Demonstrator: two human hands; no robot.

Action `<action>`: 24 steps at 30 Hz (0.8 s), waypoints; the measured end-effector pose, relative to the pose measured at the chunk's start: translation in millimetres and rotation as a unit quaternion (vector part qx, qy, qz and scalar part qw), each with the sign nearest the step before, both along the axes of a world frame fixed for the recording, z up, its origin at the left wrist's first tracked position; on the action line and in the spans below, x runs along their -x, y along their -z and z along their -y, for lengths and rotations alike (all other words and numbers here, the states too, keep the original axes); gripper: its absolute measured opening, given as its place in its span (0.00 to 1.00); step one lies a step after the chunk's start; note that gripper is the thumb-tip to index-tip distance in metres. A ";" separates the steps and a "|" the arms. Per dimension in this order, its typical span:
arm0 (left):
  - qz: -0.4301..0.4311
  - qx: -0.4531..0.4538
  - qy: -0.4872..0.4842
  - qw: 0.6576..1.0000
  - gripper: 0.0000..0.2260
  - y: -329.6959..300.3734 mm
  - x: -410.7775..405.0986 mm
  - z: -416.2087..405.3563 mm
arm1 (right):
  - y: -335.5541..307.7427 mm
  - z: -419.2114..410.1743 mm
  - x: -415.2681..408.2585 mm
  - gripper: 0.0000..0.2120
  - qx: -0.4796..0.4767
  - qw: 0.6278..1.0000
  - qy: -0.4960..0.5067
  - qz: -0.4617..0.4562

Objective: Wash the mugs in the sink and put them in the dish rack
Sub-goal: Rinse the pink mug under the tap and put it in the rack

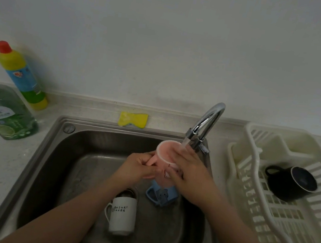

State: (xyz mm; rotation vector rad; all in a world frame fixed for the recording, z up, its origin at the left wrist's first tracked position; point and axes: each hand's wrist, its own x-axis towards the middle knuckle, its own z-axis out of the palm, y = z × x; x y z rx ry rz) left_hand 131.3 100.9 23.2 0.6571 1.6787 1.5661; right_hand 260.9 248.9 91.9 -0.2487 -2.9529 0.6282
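Pink mug (163,159) sits under the running tap (204,127), left hand (138,167) pinching its handle and right hand (187,172) curled round it, while one black mug (291,184) lies in the dish rack (251,175) and a white mug (122,215) and a blue mug (160,195) wait in the sink (56,168).

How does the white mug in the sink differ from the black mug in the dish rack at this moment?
The white mug lies on the floor of the steel sink, unwashed by the look of it; the black mug already rests in the dish rack. The white mug is tall, narrow and carries printed text; the black mug is squat, wide and plain. Both lie on their sides, and neither hand touches them.
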 end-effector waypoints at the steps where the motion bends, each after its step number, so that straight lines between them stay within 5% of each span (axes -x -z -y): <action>1: -0.004 0.006 -0.005 1.000 0.08 0.9 1.8 1.2 | 3.2 0.7 -4.1 0.21 -0.034 0.999 -0.013 -0.017; 6: -0.071 0.039 -0.016 0.997 0.03 1.2 2.0 -4.3 | 4.2 5.4 2.6 0.26 -0.048 0.997 0.052 -0.024; 9: -0.059 0.020 -0.022 0.998 0.15 2.4 3.9 -7.6 | 2.4 24.0 3.5 0.24 -0.042 0.999 0.021 -0.026; 14: -0.075 0.034 -0.039 0.996 0.06 3.3 1.1 -8.3 | 3.3 0.8 5.6 0.26 -0.067 0.995 0.067 -0.004; 17: -0.061 0.016 -0.045 0.997 0.17 5.1 5.5 -10.6 | 3.4 21.7 12.0 0.27 -0.021 0.999 0.038 0.000; 20: -0.055 0.014 -0.053 0.997 0.07 11.2 10.2 -7.7 | 4.0 13.4 -2.3 0.25 -0.050 0.998 0.028 -0.019; 24: -0.066 0.022 -0.046 0.997 0.11 6.0 2.8 -13.6 | 5.0 2.5 11.2 0.31 -0.061 0.996 0.070 0.012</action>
